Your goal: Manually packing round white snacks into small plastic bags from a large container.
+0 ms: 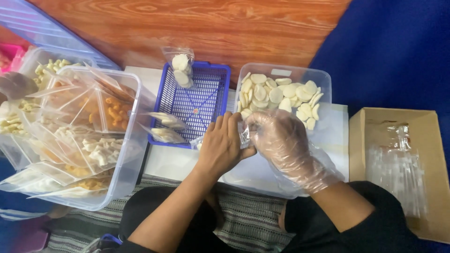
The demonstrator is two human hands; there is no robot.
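Note:
My bare left hand (221,146) and my right hand (281,140), which wears a thin clear plastic glove, meet over the near edge of a clear plastic tub (323,79) of round white crackers (281,91). Both pinch a small clear plastic bag (244,136) between them. What the bag holds is hidden by my fingers. A blue plastic basket (199,100) sits just left of my hands with three filled bags: one (181,70) leaning on its far rim and two (166,127) on its near left rim.
A big clear tub (133,140) at the left is heaped with filled snack bags. A cardboard box (356,140) at the right holds empty clear bags. Another clear container (33,58) and a pink one (11,51) stand at the far left. Behind is a wooden floor.

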